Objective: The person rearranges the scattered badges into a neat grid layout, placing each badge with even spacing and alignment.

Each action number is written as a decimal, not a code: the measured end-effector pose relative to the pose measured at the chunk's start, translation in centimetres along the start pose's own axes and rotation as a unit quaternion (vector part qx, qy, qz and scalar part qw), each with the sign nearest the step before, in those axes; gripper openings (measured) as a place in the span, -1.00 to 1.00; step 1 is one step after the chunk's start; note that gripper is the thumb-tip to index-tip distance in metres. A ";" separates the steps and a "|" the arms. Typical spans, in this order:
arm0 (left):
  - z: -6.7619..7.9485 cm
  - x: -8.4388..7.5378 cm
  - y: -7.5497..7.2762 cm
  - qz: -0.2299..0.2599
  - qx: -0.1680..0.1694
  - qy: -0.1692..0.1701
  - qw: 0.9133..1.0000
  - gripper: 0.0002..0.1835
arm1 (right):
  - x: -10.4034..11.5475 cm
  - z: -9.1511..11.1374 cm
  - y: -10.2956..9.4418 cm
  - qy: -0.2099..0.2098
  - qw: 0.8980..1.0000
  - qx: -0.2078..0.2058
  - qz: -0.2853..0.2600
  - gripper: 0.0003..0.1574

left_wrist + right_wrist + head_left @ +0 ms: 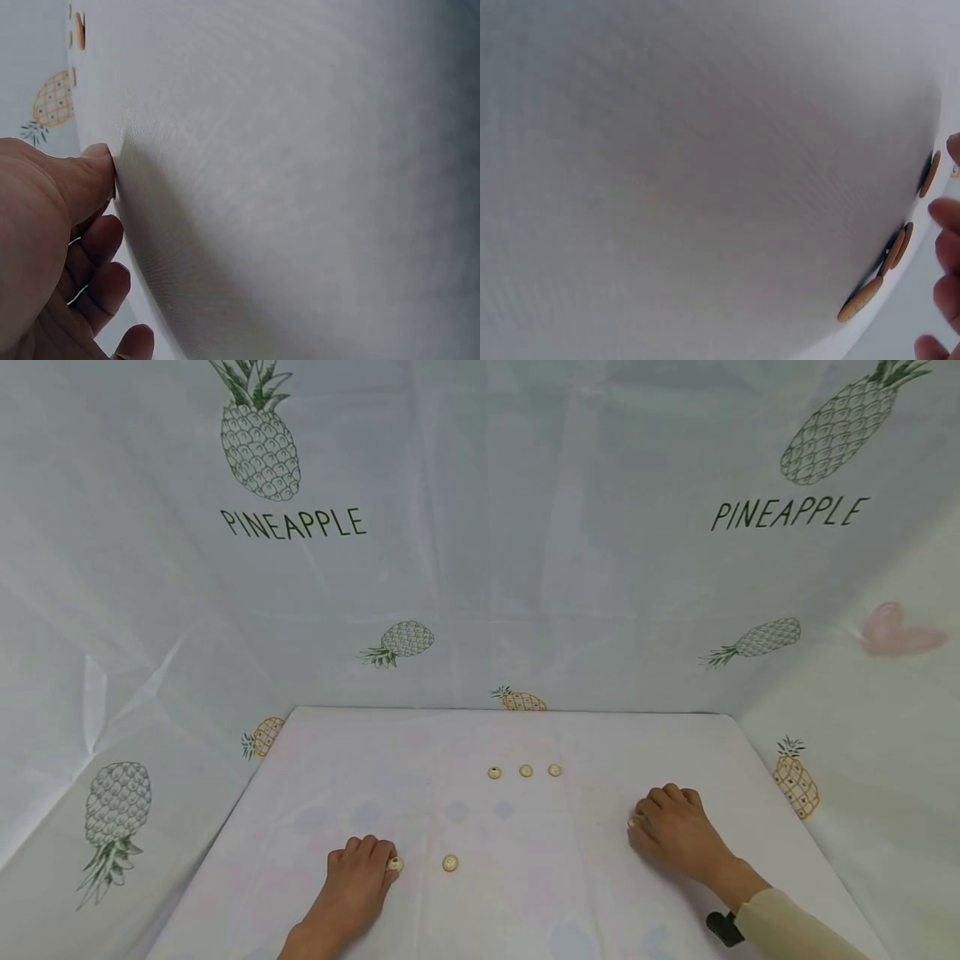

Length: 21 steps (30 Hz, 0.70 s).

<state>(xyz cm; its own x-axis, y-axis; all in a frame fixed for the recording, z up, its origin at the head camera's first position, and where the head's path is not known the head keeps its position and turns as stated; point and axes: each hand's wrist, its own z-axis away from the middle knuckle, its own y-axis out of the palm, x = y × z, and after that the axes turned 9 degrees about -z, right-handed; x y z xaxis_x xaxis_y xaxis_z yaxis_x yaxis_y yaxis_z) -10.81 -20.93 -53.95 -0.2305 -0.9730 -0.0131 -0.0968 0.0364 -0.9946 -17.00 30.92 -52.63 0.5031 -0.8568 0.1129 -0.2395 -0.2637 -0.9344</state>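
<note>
My left hand (351, 883) pinches a round wooden button (395, 863) between thumb and index finger at the table surface. In the left wrist view only its dark thin edge shows under the thumb (94, 176). Just right of it lies another button (450, 862). On the right side, the thumb and index fingertips of my right hand (678, 835) stand on either side of a button (633, 821), partly covered by them. The right wrist view shows a gap between those fingertips, with a flat button (930, 174) by it.
Further back, three buttons lie in a row: left (494, 772), middle (527, 771) and right (555, 770). Several buttons, one the nearest button (860, 300), lie flat in the right wrist view. A pale cloth covers the table (510, 910); pineapple-print curtains (480, 568) enclose it.
</note>
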 end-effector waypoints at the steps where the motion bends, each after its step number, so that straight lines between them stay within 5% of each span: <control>1: 0.0 0.0 0.0 0.001 0.002 -0.001 1.000 -0.74 | 0.0 0.0 0.1 0.005 1.000 0.000 0.006 -0.77; 21: 0.0 -0.1 -0.3 0.003 0.003 -0.006 1.000 -0.74 | 0.4 0.5 0.6 -0.006 0.999 0.017 -0.030 -0.80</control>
<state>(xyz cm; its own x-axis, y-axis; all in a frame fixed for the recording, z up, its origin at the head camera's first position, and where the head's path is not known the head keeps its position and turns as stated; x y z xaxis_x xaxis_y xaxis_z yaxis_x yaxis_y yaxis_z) -10.71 -20.81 -53.68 -0.2196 -0.9754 -0.0210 -0.0897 0.0416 -0.9951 -16.51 30.63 -53.32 0.5254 -0.8347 0.1650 -0.1804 -0.2988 -0.9371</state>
